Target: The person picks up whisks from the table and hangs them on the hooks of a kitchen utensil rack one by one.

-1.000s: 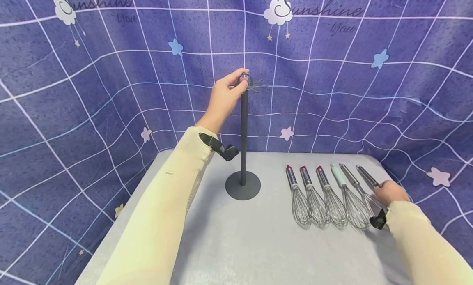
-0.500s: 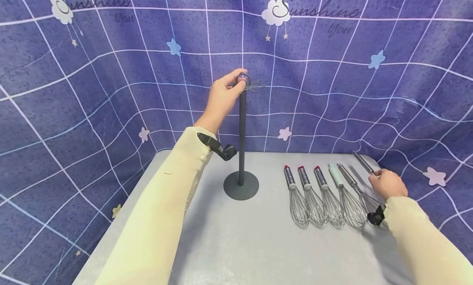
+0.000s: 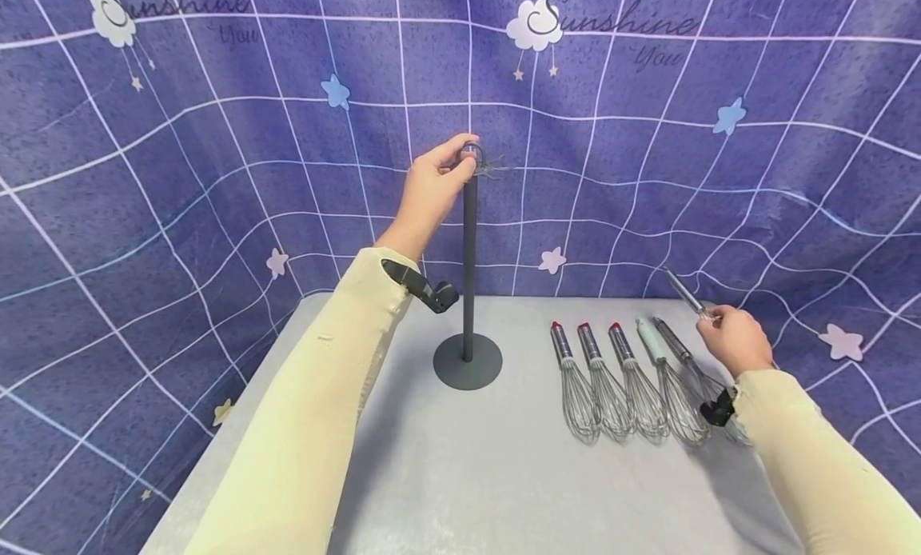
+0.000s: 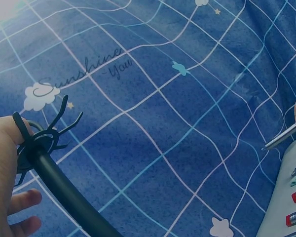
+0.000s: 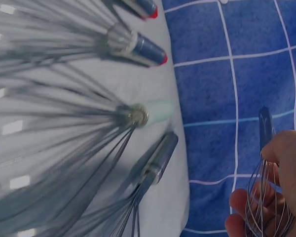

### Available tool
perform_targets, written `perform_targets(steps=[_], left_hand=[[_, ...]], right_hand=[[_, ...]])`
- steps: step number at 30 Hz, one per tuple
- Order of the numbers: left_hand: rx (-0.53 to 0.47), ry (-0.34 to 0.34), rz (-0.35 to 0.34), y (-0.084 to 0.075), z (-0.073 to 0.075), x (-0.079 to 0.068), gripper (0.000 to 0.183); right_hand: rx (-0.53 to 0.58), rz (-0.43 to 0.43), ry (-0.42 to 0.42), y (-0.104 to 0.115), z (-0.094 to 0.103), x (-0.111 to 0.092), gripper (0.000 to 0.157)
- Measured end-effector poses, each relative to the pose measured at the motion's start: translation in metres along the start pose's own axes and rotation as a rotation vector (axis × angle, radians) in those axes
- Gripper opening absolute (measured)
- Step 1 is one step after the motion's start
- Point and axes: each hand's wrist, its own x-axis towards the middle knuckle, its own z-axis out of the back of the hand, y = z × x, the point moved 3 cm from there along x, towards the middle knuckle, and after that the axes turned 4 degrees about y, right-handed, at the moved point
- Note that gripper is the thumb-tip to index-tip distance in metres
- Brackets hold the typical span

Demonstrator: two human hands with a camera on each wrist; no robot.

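Note:
My left hand (image 3: 430,189) pinches the ring at the top of a dark upright stand (image 3: 469,267) with a round base and several hooks (image 4: 69,121) around its head. The right hand (image 3: 737,341) holds a metal-handled whisk (image 3: 687,289) by its wires just below the handle, raised off the table with the handle pointing up and away. In the right wrist view, the fingers wrap around the held whisk's wires (image 5: 256,197). Left of this hand, a steel-handled whisk (image 3: 672,337) and a mint-handled whisk (image 3: 651,339) lie side by side.
Three whisks with red-tipped handles (image 3: 592,343) continue the row to the left on the grey table (image 3: 504,475). A blue-purple gridded cloth (image 3: 597,139) hangs behind and around the table.
The right hand has lifted its whisk from the right end of the row, moving up and to the left. My left hand stays at the top of the stand.

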Motion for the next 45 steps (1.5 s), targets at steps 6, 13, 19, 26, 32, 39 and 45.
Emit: perform_targets(steps=[6,13,19,26,32,39,45], left_hand=[[0.004,-0.003,0.005,0.000,0.000,0.001,0.034],[-0.004,-0.008,0.012,-0.001,-0.001,0.002,0.033],[-0.006,-0.011,0.010,-0.001,-0.002,0.003,0.033],[0.001,-0.010,0.026,0.000,-0.001,0.003,0.034],[0.001,-0.012,0.028,0.002,-0.002,0.004,0.033],[0.004,-0.009,0.030,0.004,-0.002,0.005,0.034],[-0.009,-0.011,0.013,0.003,-0.002,0.006,0.034]], right_hand=[[0.021,0.037,-0.042,0.020,0.001,0.002,0.046],[0.058,0.084,-0.083,0.035,0.002,0.006,0.041],[0.083,0.096,-0.098,0.048,0.002,0.007,0.041],[0.088,0.141,-0.144,0.064,-0.002,0.007,0.038],[0.089,0.214,-0.184,0.075,-0.005,0.006,0.037],[0.130,0.264,-0.210,0.092,-0.006,0.000,0.033],[0.162,0.288,-0.234,0.106,-0.007,-0.001,0.031]])
